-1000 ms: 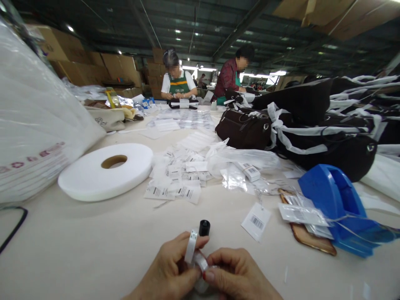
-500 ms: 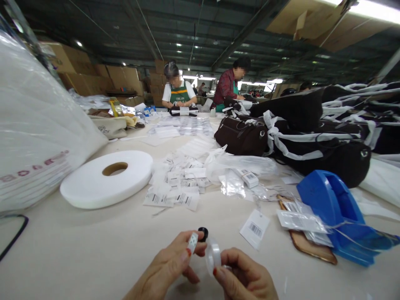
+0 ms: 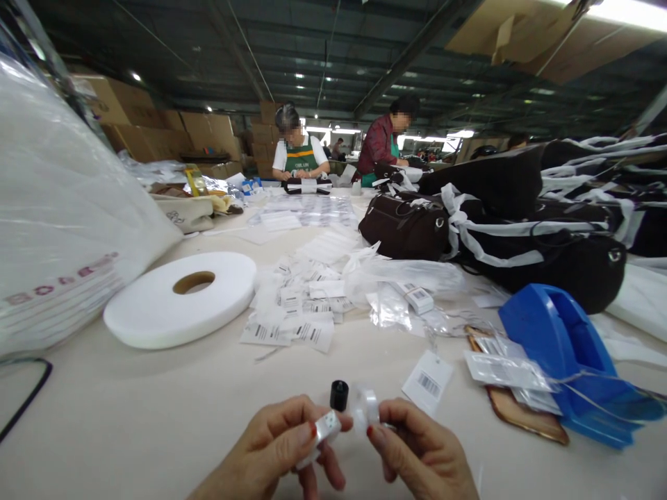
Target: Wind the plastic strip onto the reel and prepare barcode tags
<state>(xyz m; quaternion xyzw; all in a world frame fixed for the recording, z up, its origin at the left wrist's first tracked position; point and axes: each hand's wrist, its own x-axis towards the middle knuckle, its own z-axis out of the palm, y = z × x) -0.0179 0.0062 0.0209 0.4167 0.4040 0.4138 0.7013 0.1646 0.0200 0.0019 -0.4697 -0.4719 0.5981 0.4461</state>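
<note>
Near the front of the table, my left hand (image 3: 281, 444) pinches a small white roll (image 3: 327, 425) with dark marks on its face, between thumb and fingers. A small translucent roll of tape (image 3: 366, 410) is held by its right edge in my right hand (image 3: 411, 444), thumb against fingertips. The two rolls are close together but apart. Just beyond them a black cylinder (image 3: 339, 394) stands upright on the table. To the right lies a white barcode tag (image 3: 428, 382).
A blue tape dispenser (image 3: 557, 347) sits at right beside bagged labels (image 3: 508, 368). Loose printed labels (image 3: 292, 316) cover the middle, left of them a large white roll (image 3: 156, 323). Dark bags (image 3: 542, 250) are piled at back right. Two co-workers (image 3: 301, 156) are across the table.
The black cylinder, earlier by my left fingertips, now stands on the table. My left hand has turned, showing more of the small white roll. My right hand has shifted slightly right with the tape.
</note>
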